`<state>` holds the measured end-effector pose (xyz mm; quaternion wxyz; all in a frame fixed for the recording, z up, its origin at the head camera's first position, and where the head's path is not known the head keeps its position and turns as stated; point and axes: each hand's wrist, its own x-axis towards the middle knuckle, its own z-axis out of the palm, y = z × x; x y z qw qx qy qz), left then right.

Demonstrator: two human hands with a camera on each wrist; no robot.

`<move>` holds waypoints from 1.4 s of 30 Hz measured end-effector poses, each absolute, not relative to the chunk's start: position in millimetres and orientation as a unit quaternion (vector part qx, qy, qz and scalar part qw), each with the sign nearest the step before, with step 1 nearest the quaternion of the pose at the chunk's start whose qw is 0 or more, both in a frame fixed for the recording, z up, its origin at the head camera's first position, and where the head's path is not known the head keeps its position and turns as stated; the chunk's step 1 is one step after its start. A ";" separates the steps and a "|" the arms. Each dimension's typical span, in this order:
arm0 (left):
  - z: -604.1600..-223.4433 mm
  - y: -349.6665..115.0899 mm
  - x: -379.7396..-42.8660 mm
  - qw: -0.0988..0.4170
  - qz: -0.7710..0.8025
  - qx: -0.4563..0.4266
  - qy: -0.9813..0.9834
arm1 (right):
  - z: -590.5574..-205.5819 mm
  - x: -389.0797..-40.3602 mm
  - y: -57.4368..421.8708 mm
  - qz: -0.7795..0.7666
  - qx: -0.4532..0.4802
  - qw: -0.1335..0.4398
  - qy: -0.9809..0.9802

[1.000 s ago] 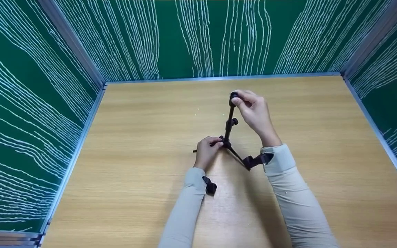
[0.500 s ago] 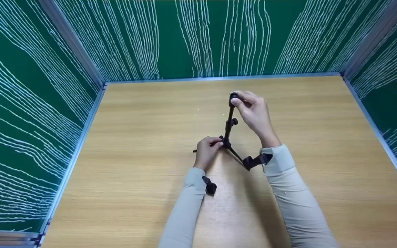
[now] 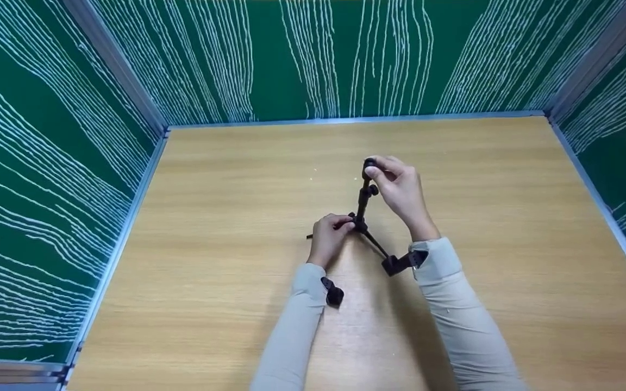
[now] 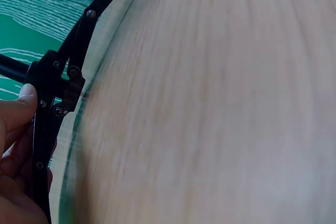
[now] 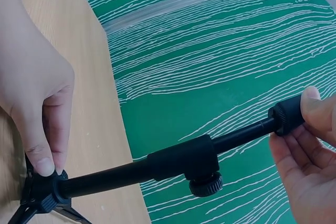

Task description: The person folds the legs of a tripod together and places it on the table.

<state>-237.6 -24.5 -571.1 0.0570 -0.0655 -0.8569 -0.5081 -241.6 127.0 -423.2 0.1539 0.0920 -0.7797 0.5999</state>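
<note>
A small black tripod (image 3: 362, 207) stands on the wooden table, its centre tube leaning slightly. My left hand (image 3: 328, 238) pinches a leg beside the hub, thumb on top; the left wrist view shows the hinged legs and hub (image 4: 50, 72) close up. At the tube's upper end, my right hand (image 3: 401, 189) grips the round black head (image 5: 287, 115) between thumb and fingers. In the right wrist view, a thin inner rod (image 5: 244, 136) runs from this head into a thicker collar with a ridged knob (image 5: 206, 184), which no finger touches.
Green panels (image 3: 269, 65) with white wavy lines surround the wooden table (image 3: 210, 179) at the back and sides, set in metal framing. A few tiny pale specks lie on the tabletop beyond the tripod. A black camera (image 3: 334, 293) sits on my left wrist.
My right hand has come down with the tripod head, and less inner rod shows above the collar. My left hand stays at the hub. The head view has shifted slightly.
</note>
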 end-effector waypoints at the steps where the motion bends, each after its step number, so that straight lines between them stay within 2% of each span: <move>1: -571.4 -24.7 -237.8 0.056 -0.507 -0.065 -0.857 | -424.5 -241.6 127.1 0.602 0.092 0.153 -0.778; 13: -573.5 -24.3 -238.1 0.045 -0.514 -0.061 -0.855 | -433.1 -239.9 125.4 0.615 0.087 0.145 -0.770; 42: -572.2 -25.0 -238.6 0.061 -0.509 -0.066 -0.856 | -446.8 -239.5 124.9 0.620 0.088 0.126 -0.769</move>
